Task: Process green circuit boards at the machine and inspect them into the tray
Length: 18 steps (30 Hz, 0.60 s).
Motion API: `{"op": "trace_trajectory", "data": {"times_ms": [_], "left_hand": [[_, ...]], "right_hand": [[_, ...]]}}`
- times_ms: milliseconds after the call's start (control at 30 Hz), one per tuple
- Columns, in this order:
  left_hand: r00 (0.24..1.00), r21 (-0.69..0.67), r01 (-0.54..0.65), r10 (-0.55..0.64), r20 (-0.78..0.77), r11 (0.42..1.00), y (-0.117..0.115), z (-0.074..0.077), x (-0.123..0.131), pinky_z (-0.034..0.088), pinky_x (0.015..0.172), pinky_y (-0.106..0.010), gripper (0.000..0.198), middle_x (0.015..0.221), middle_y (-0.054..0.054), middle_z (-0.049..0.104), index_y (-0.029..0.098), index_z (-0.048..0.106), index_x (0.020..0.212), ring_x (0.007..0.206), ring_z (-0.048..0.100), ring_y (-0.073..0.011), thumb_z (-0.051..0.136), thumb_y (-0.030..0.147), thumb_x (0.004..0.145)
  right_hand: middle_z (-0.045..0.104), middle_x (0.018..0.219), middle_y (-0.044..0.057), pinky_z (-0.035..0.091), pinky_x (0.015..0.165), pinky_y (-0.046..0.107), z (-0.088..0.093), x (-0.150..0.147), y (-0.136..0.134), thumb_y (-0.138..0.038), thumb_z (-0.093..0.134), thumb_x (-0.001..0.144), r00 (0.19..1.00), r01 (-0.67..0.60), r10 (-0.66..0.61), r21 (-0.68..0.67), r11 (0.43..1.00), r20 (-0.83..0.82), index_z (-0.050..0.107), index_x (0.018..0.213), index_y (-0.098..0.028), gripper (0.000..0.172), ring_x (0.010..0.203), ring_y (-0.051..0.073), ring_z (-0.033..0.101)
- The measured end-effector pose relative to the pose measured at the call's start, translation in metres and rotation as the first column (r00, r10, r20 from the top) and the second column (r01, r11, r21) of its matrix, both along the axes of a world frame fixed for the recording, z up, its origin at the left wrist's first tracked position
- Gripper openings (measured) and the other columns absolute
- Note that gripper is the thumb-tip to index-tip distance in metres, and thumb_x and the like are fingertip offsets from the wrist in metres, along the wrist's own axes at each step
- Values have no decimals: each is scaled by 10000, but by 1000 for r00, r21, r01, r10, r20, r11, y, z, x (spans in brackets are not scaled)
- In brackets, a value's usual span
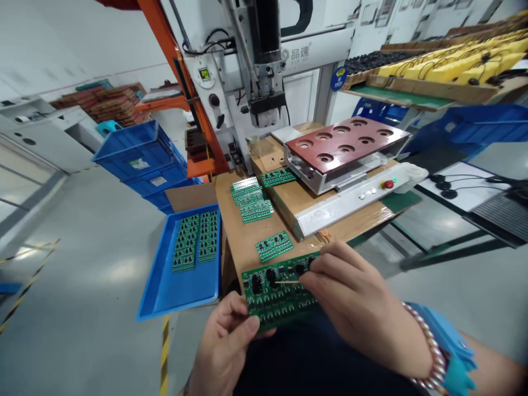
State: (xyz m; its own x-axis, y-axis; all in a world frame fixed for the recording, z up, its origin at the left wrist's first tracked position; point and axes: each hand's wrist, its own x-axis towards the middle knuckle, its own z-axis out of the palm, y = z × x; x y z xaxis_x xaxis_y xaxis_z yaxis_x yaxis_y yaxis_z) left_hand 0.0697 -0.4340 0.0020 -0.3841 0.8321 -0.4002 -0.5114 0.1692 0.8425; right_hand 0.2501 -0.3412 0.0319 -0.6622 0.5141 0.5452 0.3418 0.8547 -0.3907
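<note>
My left hand (pixel 225 344) grips the lower left edge of a green circuit board panel (pixel 277 297), thumb on top. On this panel sit several round black parts. My right hand (pixel 355 305) rests over the panel's right end, fingers pinched on a thin stick (pixel 287 282) whose tip points left across the board. A beaded bracelet and a blue sleeve cuff are on my right wrist.
More green boards lie on the cardboard-covered bench: one small panel (pixel 274 245), a stack (pixel 252 201). A blue tray (pixel 181 264) at left holds further boards. Behind stand a machine with a red holed fixture plate (pixel 346 142), blue crates (pixel 140 157) and yellow trays (pixel 454 63).
</note>
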Motion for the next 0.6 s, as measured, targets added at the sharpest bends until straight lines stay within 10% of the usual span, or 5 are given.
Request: {"op": "trace_trajectory", "data": {"times_ms": [600], "left_hand": [[1000, -15, -16, 15, -4, 1000, 0, -1, 1, 571, 502, -276, 256, 588, 53, 559, 175, 596, 589, 552, 542, -114, 837, 181, 504]], "right_hand": [[506, 732, 45, 368, 653, 300, -4, 0, -2, -28, 434, 832, 998, -18, 16, 27, 999, 62, 593, 813, -127, 188, 737, 154, 393]]}}
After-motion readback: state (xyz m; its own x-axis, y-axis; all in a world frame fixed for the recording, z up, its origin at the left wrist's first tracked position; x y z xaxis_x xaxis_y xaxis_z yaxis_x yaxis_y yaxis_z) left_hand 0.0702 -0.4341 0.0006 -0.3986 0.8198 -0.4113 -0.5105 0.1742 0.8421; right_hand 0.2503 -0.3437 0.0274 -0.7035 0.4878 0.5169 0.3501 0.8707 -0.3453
